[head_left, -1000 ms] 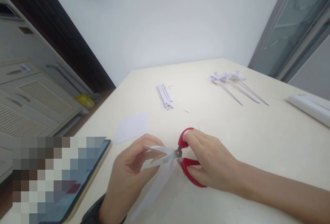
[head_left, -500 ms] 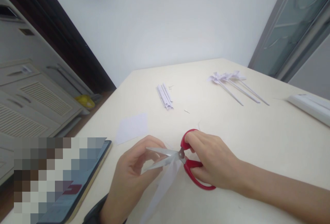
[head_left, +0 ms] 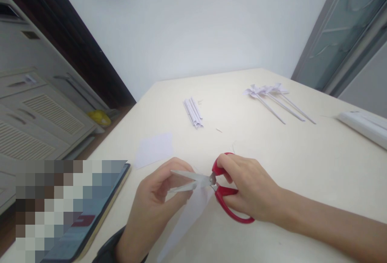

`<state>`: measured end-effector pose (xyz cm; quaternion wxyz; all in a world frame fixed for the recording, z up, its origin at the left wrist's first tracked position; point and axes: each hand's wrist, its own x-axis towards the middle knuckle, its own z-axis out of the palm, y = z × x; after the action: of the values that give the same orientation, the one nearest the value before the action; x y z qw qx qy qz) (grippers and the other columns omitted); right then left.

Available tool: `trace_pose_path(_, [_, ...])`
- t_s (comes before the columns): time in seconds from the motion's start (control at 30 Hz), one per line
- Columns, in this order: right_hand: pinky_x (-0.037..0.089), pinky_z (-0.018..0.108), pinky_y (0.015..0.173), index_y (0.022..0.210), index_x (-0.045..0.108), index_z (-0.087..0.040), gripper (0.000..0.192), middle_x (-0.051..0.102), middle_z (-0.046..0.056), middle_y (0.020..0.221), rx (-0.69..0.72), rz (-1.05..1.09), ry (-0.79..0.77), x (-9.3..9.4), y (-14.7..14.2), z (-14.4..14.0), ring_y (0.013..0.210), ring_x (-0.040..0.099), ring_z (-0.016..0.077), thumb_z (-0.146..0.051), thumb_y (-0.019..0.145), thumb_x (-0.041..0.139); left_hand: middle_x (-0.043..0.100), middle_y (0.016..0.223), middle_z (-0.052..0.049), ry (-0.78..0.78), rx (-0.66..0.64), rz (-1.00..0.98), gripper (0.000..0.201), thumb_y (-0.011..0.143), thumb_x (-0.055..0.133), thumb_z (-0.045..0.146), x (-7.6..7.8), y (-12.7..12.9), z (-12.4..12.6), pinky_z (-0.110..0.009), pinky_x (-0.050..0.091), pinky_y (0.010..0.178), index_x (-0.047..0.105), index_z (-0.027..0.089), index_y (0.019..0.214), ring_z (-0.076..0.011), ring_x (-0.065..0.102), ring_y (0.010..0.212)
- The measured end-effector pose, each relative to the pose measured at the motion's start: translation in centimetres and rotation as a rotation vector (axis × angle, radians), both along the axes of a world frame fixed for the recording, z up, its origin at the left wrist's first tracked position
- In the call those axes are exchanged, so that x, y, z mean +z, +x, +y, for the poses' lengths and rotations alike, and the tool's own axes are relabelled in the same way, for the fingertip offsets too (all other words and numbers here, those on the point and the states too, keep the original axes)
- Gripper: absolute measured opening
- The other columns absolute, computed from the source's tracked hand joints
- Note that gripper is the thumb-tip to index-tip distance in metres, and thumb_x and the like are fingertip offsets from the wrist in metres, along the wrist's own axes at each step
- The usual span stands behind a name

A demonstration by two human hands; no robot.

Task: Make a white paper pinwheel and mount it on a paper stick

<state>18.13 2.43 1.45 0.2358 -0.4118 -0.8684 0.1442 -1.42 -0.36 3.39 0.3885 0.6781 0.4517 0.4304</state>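
Right hand (head_left: 252,186) grips red-handled scissors (head_left: 213,179) — blades (head_left: 189,175) parted; left hand (head_left: 157,192) holds white paper (head_left: 188,220) at the blades.

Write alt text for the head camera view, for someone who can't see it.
A right hand holds red-handled scissors, blades apart, at white paper in the left hand. Beyond them, on a pale table, lie a paper sheet, rolled paper tubes and three paper pinwheels on sticks.

The right hand (head_left: 252,188) holds red-handled scissors (head_left: 213,179), blades parted, at white paper (head_left: 189,223) gripped by the left hand (head_left: 154,202); three paper pinwheels (head_left: 265,90) lie farther off on the bench (head_left: 272,146).
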Motion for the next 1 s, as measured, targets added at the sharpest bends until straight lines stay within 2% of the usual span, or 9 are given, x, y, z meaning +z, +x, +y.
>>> trace_pose_path(0.33, [0.027, 0.021, 0.049, 0.075, 0.039, -0.021, 0.018, 0.05, -0.003, 0.066, -0.018, 0.016, -0.026, 0.0, 0.1, 0.0, 0.055, 0.04, 0.0105, -0.014, 0.061, 0.047, 0.057, 0.078, -0.002, 0.021, 0.0, -0.026, 0.009, 0.08, 0.055, 0.013, -0.2, 0.1, 0.2, -0.024, 0.043, 0.067, 0.06, 0.018, 0.075, -0.0152, 0.054, 0.075])
trace_pose_path(0.53, [0.029, 0.02, 0.047, 0.065, 0.035, -0.02, 0.016, 0.049, -0.005, 0.056, -0.041, 0.334, -0.429, 0.5, -0.1, 0.3, 0.048, 0.041, 0.0082, -0.018, 0.073, 0.048, 0.056, 0.078, -0.002, -0.018, 0.005, -0.067, 0.01, 0.08, 0.056, 0.015, -0.2, -0.2, 0.4, -0.023, 0.043, 0.064, 0.057, 0.018, 0.071, -0.0148, 0.054, 0.075])
trace_pose_path(0.67, [0.031, 0.02, 0.046, 0.061, 0.032, -0.02, 0.019, 0.048, -0.005, 0.053, 0.004, 0.51, -0.675, 0.0, -0.2, 0.9, 0.048, 0.042, 0.0079, -0.015, 0.075, 0.044, 0.055, 0.081, -0.003, -0.068, -0.038, -0.042, 0.008, 0.082, 0.054, 0.016, -0.4, -0.2, 0.3, -0.023, 0.043, 0.065, 0.056, 0.019, 0.075, -0.0153, 0.054, 0.079])
trace_pose_path(0.77, [0.036, 0.02, 0.048, 0.062, 0.037, -0.019, 0.016, 0.05, -0.004, 0.054, 0.039, 0.564, -0.846, -0.5, -0.3, 1.4, 0.05, 0.047, 0.0087, -0.016, 0.076, 0.044, 0.056, 0.083, -0.004, -0.084, -0.055, -0.002, 0.008, 0.082, 0.052, 0.015, -0.5, -0.1, 0.3, -0.024, 0.043, 0.066, 0.055, 0.019, 0.075, -0.0164, 0.054, 0.081])
trace_pose_path(0.87, [0.037, 0.021, 0.047, 0.064, 0.045, -0.017, 0.017, 0.054, -0.002, 0.057, 0.05, 0.533, -0.939, -0.6, -0.2, 1.8, 0.049, 0.049, 0.0093, -0.024, 0.08, 0.045, 0.058, 0.082, -0.005, -0.065, -0.043, -0.002, 0.009, 0.08, 0.053, 0.015, -0.5, 0.1, 0.3, -0.025, 0.044, 0.064, 0.055, 0.017, 0.072, -0.0175, 0.055, 0.079])
trace_pose_path(1.0, [0.035, 0.02, 0.046, 0.06, 0.048, -0.016, 0.028, 0.052, -0.001, 0.054, 0.105, 0.501, -0.94, -0.2, 0.1, 1.9, 0.049, 0.049, 0.0094, -0.027, 0.084, 0.04, 0.061, 0.085, -0.006, -0.06, -0.038, -0.003, 0.009, 0.081, 0.052, 0.015, -0.6, 0.1, 0.4, -0.026, 0.045, 0.065, 0.055, 0.016, 0.073, -0.018, 0.057, 0.08])
